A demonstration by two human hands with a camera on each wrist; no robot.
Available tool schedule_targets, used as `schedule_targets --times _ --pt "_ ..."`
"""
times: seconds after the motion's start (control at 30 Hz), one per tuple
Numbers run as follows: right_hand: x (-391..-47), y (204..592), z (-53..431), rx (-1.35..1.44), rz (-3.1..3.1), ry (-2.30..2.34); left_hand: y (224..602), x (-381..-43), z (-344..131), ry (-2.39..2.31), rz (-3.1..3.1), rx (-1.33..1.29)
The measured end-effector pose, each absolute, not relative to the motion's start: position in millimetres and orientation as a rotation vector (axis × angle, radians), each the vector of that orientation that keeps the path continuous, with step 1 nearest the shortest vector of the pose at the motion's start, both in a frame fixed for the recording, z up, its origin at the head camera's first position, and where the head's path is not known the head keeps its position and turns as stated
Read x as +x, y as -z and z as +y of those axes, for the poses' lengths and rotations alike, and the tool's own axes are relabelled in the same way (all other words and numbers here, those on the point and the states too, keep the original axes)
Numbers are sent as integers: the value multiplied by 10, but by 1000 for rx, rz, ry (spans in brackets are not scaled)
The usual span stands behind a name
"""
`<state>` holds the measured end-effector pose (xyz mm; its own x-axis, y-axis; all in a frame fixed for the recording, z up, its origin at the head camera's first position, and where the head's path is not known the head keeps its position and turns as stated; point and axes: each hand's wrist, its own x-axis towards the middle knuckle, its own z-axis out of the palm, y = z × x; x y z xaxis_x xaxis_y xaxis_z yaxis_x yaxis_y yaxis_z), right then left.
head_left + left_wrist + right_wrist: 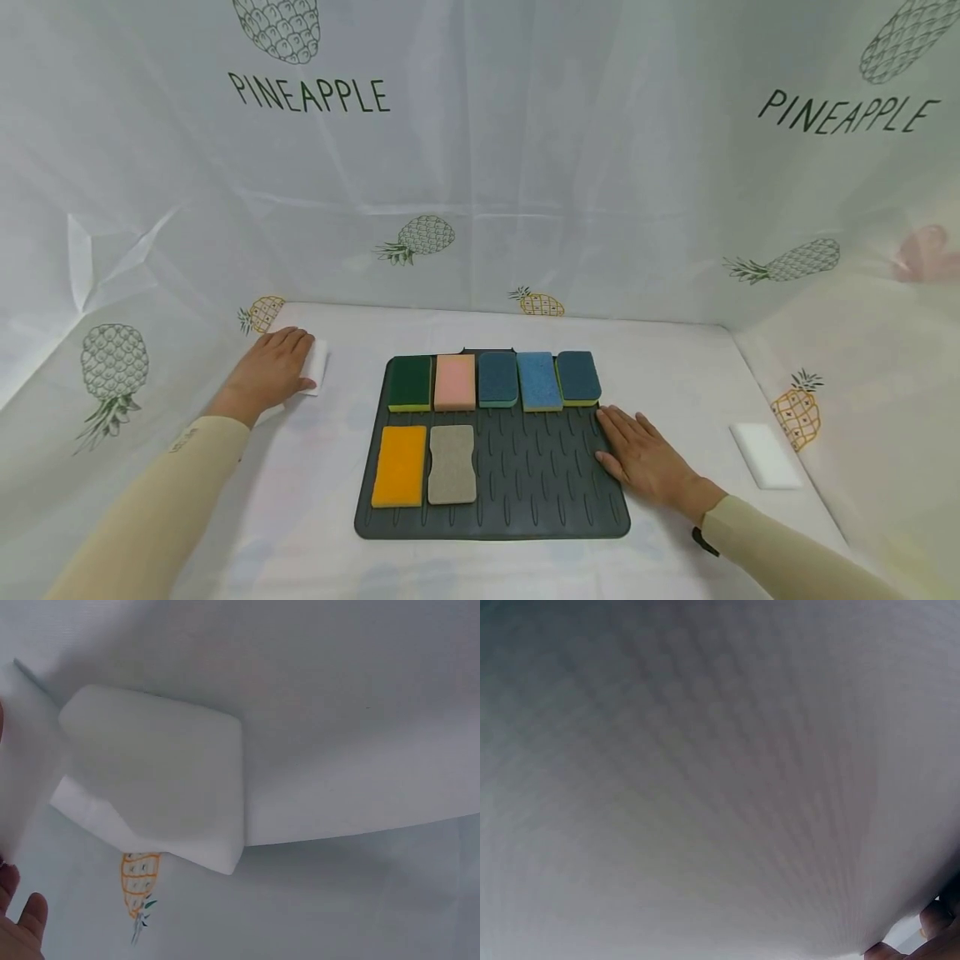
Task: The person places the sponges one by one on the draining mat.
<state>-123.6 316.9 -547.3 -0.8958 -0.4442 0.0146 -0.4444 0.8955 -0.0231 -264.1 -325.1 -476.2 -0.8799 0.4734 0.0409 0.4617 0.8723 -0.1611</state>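
Observation:
My left hand [272,372] grips a white block [315,367] at the table's far left, between thumb and fingers. In the left wrist view that held white block [30,765] shows at the left edge, beside a second white block [161,765] with rounded edges lying on the white sheet. My right hand [648,460] rests with outstretched fingers on the right edge of a dark grey ribbed mat [551,492]. Its fingertips lie close to a dark blue sponge with a yellow underside [578,377]. The right wrist view shows mostly white cloth, with fingertips [934,919] in the corner.
Along the mat's back row sit a dark green sponge [410,382], a pink one [455,382], a dark blue one [498,379] and a light blue one [539,379]. An orange sponge [399,467] and a grey one [452,464] lie in front. Another white block [765,455] lies far right.

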Motion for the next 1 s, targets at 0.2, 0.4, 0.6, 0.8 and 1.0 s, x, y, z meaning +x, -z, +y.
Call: schedule_targets --times 0.2,0.4,0.6,0.8,1.0 --pt "-1237 5484 3175 710 -3049 -34 4785 -2568 -3292 -124 -3005 -684" --pt "-1242 5495 3180 706 -3045 -24 4825 -2532 -3338 -140 -3026 -691" --pt "-1254 5500 3172 717 -3032 -21 4835 -2535 -3332 -94 -2948 -621" --pt "-1268 5501 3172 718 -3026 -30 4768 -2614 -3211 65 -2770 -565" --pt "-1268 5498 3183 723 -3035 -33 4654 -2640 -3009 86 -2691 -575"
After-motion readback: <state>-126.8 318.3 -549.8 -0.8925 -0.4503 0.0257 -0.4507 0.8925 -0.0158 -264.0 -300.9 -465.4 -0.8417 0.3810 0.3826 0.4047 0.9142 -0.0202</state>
